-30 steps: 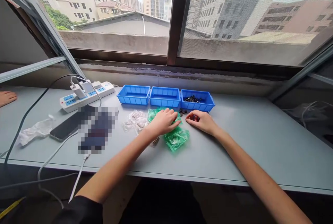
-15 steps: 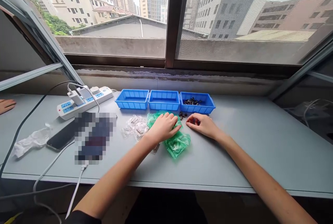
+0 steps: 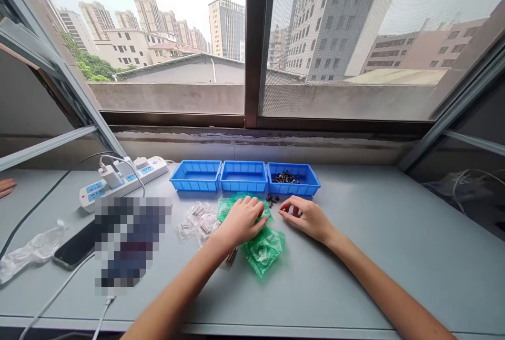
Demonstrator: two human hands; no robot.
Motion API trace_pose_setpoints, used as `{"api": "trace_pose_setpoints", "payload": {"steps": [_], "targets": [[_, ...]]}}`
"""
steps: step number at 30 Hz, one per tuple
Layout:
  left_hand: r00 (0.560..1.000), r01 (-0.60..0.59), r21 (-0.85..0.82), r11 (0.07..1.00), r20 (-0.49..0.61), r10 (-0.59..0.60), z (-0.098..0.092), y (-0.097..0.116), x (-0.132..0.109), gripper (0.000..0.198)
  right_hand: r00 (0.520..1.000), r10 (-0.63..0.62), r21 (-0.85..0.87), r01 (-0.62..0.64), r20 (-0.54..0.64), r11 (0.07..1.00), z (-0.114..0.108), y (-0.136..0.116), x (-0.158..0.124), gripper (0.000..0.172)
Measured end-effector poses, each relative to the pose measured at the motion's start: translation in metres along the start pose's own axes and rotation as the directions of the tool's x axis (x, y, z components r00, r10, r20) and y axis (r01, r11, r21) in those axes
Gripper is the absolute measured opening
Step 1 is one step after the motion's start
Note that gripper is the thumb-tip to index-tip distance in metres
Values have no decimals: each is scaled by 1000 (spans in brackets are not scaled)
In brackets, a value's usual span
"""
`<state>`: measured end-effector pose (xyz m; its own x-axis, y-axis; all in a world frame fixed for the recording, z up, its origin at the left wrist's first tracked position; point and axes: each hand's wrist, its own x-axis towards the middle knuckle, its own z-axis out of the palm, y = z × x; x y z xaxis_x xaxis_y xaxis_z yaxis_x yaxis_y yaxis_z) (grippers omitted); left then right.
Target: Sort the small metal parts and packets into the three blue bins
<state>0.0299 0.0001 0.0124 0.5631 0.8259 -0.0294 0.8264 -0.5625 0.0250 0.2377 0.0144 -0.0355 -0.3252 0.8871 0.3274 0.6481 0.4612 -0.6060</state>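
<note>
My left hand [image 3: 242,221] rests over crumpled green plastic bags [image 3: 263,251], its fingers curled down onto the upper bag. Its fingertips are partly hidden. To the right, my right hand [image 3: 310,219] lies low on the table, thumb and fingers closed around a small dark red and whitish thing [image 3: 292,210] that I cannot make out. Several small black parts [image 3: 271,199] lie between the hands, in front of the right blue bin [image 3: 294,188]. More such dark parts [image 3: 286,177] are inside that bin. Small clear plastic bags [image 3: 199,221] lie left of the green ones.
A middle blue bin [image 3: 243,186] and a left blue bin [image 3: 195,186] stand in line with the right one. At left are a power strip [image 3: 126,185], a dark phone [image 3: 74,248], a blurred-out device [image 3: 132,245], cables and crumpled white plastic [image 3: 33,253]. Another person's hand [image 3: 7,187] shows at the far left.
The view has tilted upward, so the table and bins sit lower in the picture. Both hands keep nearly the same places and poses by the green bags and black parts.
</note>
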Motion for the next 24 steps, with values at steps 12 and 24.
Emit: {"api": "trace_pose_setpoints", "payload": {"steps": [12, 24], "targets": [[998, -11, -45, 999, -56, 9, 8, -3, -6, 14, 954, 286, 403, -228, -90, 886, 8, 10, -6, 24], [999, -24, -85, 996, -39, 21, 0, -3, -14, 17, 933, 359, 512, -315, 15, 799, -1, 10, -2, 52]]}}
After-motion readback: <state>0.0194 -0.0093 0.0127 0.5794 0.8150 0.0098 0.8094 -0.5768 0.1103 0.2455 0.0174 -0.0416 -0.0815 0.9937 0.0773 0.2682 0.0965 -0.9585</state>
